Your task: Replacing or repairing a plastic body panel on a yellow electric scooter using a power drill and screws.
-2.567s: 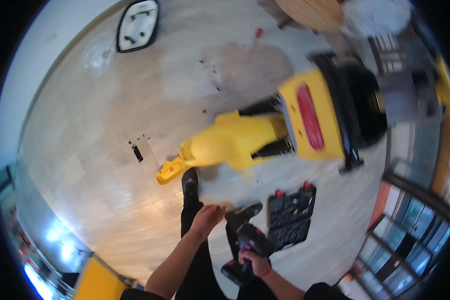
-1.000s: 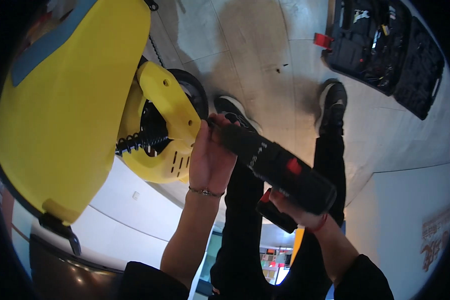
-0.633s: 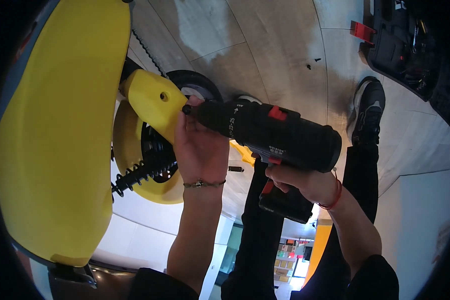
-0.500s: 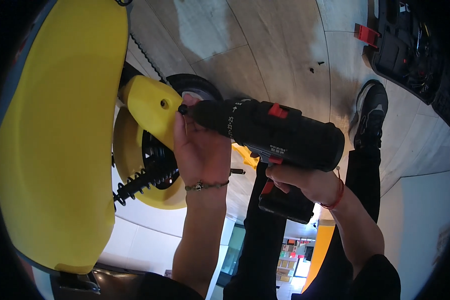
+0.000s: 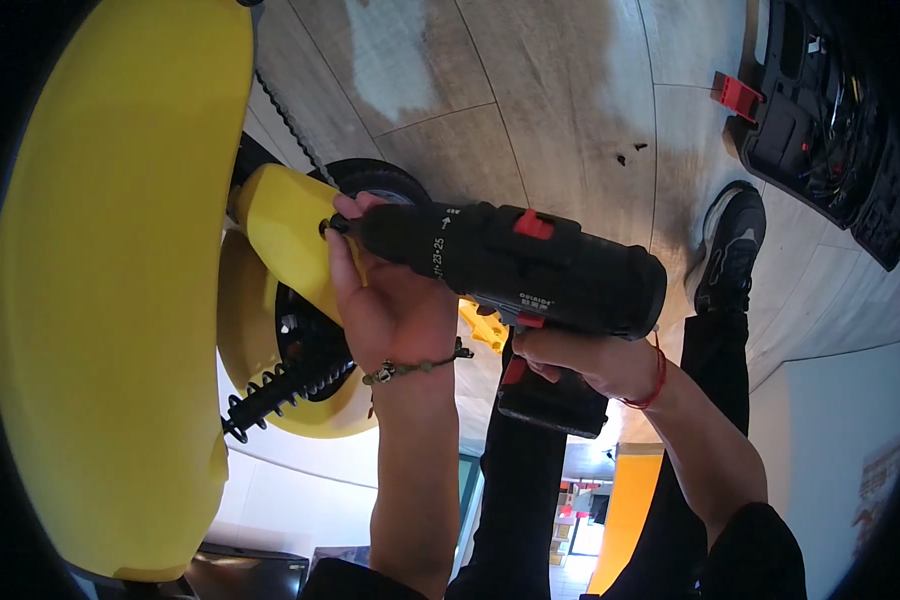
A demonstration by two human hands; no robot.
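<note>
My right hand [image 5: 595,362] is wrapped around the grip of a black and red cordless drill [image 5: 560,262], which lies level and points left. At its front end a small black screw [image 5: 332,228] meets the hole in a yellow plastic cover [image 5: 282,215]. My left hand [image 5: 395,315] is palm up beneath the drill's nose, thumb and fingers closed around the screw and the tip; the exact contact is partly hidden by the drill. Beside the cover are a yellow fender [image 5: 245,310], a black coil-spring shock absorber [image 5: 290,388] and a black tyre [image 5: 395,175].
A large yellow body panel [image 5: 120,280] fills the left side. Two small dark screws [image 5: 630,154] lie on the wood-look floor [image 5: 560,110]. An open black tool case [image 5: 805,130] with a red latch stands at upper right, near my shoe [image 5: 732,245].
The drill and both my hands have moved left, bringing the screw from beside the cover's hole to the hole itself. The view has shifted slightly.
</note>
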